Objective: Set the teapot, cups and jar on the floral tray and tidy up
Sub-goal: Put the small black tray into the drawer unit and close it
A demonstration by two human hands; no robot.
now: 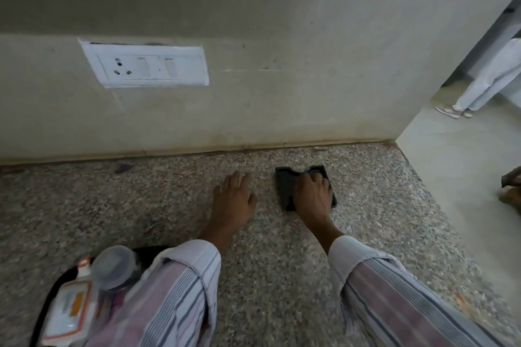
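Speckled stone counter (282, 276) runs to a pale wall. Right hand (311, 196), at two o'clock, presses curled fingers onto a small black tray (284, 183). Left hand (234, 197) lies flat, fingers loosely together, holding nothing. At seven o'clock, a lidded jar (114, 265) touches a white pouch (69, 307).

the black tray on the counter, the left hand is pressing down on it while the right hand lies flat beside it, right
Not quite: the hands are swapped. In the head view the right hand presses on the small black tray, while the left hand lies flat on the speckled counter beside it.
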